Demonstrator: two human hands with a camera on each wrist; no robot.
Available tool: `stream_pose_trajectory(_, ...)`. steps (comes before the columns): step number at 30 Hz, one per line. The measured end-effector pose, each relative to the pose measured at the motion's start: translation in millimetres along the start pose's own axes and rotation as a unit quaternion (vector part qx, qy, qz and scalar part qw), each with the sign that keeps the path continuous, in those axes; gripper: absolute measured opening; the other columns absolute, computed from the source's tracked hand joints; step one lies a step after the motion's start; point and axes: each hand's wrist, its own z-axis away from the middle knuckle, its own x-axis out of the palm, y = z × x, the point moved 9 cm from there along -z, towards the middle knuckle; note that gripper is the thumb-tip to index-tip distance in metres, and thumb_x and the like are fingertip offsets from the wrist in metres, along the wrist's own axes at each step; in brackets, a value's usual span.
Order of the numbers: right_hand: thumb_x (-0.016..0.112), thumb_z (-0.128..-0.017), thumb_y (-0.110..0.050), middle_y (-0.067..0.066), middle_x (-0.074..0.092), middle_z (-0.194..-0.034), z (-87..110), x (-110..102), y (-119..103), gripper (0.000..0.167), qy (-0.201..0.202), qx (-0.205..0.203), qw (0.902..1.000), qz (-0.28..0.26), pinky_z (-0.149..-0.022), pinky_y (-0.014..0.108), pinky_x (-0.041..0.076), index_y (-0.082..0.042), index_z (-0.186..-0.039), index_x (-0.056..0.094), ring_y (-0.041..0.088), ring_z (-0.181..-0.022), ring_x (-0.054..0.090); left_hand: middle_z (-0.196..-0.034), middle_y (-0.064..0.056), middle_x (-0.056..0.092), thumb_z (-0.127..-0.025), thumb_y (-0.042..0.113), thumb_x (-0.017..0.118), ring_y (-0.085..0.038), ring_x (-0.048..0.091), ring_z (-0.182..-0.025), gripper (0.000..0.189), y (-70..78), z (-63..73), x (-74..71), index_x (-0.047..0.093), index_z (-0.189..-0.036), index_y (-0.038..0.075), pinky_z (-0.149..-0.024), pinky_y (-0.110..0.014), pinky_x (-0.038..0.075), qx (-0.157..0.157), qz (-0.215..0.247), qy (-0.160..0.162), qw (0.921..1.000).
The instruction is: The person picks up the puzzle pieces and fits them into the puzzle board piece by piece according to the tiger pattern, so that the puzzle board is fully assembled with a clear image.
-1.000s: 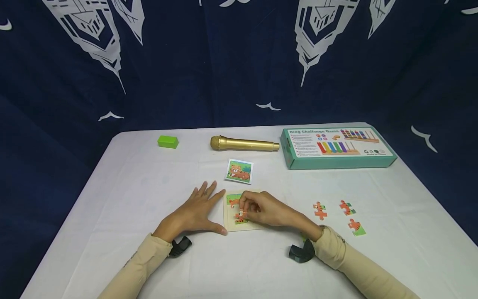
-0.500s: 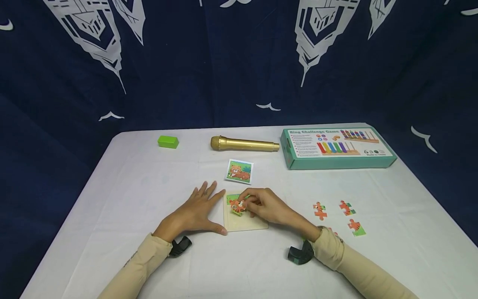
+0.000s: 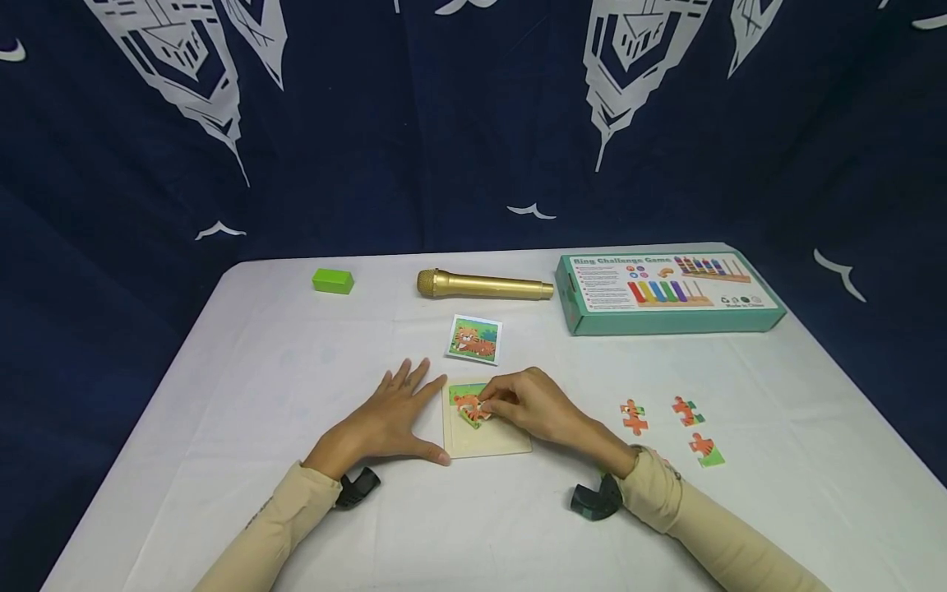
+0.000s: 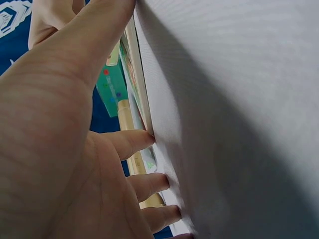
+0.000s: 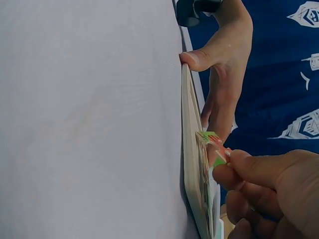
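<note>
My right hand (image 3: 536, 404) pinches a jigsaw piece (image 5: 218, 151) with a tiger print between thumb and forefinger. The piece is tilted over the pale puzzle board (image 3: 490, 444), where a green and orange printed area shows at the top left. Fingers spread, my left hand (image 3: 394, 417) rests on the table with thumb and forefinger at the board's left edge. In the left wrist view those fingers (image 4: 130, 143) touch the cloth along that edge. Loose tiger pieces (image 3: 634, 418) lie to the right. Part of the board's top is hidden behind my right hand.
Behind the board lies a tiger picture card (image 3: 474, 339). Farther back are a green block (image 3: 333, 280), a gold microphone (image 3: 484, 285) and a teal Ring Challenge Game box (image 3: 669, 322). Another piece shows partly beside the right sleeve (image 3: 654, 493).
My right hand has carried the pinched piece up the board, from its middle to just under the printed area, and turned it slightly. The left hand has stayed put.
</note>
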Motion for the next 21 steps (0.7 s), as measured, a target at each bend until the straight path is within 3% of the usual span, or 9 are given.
stream_pose_trajectory(10, 0.068, -0.086, -0.003, -0.001, 0.068, -0.070, -0.7, 4.7, 6.1, 0.007, -0.019, 0.028, 0.9955, -0.089, -0.055, 0.018, 0.047, -0.008, -0.089, 0.071, 0.004, -0.061, 0.056, -0.159, -0.017, 0.007, -0.062, 0.072, 0.074, -0.038, -0.003, -0.146, 0.117, -0.3, 0.2, 0.5, 0.027, -0.152, 0.013, -0.116, -0.056, 0.004, -0.001, 0.000, -0.001, 1.0000)
stream_pose_trajectory(21, 0.068, -0.087, -0.006, 0.000, 0.071, -0.077, -0.4, 9.3, 6.2, 0.006, -0.035, 0.040, 0.9915, -0.119, -0.062, 0.021, 0.053, -0.008, -0.092, 0.070, 0.006, -0.066, 0.063, -0.159, -0.018, 0.007, -0.062, 0.071, 0.074, -0.039, -0.003, -0.146, 0.117, 0.8, 1.0, -1.0, 0.027, -0.152, 0.013, -0.116, -0.056, 0.004, -0.002, -0.002, -0.003, 1.0000)
